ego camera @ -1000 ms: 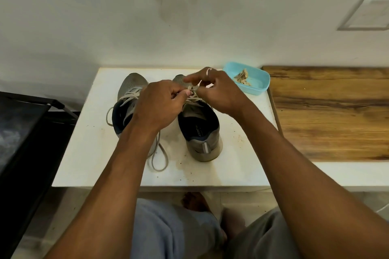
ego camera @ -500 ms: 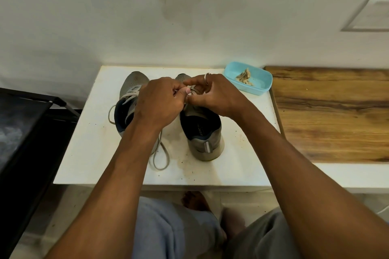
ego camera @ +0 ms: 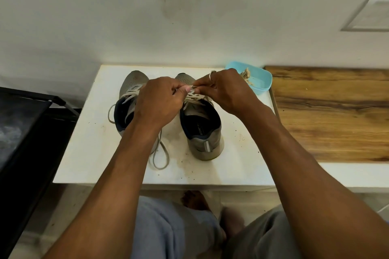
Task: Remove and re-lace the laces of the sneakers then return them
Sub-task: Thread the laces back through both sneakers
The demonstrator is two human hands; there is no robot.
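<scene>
Two grey sneakers with dark linings stand side by side on a white table [ego camera: 101, 153], heels toward me. My left hand [ego camera: 159, 102] and my right hand [ego camera: 226, 90] meet above the tongue of the right sneaker [ego camera: 203, 132]. Both pinch its pale lace [ego camera: 192, 89] between thumb and fingers. A ring sits on a finger of my right hand. The left sneaker [ego camera: 128, 94] is partly hidden by my left forearm. Its loose lace [ego camera: 161, 157] trails in a loop onto the table behind its heel.
A light blue tray [ego camera: 260, 82] holding some beige scraps sits at the table's back right corner. A wooden surface [ego camera: 332, 115] adjoins on the right. A black rack [ego camera: 25, 132] stands at the left. The wall rises just behind the sneakers.
My hands have drawn closer together over the right sneaker's tongue, and my right hand has shifted slightly right and back while working the lace. The sneakers have stayed in place.
</scene>
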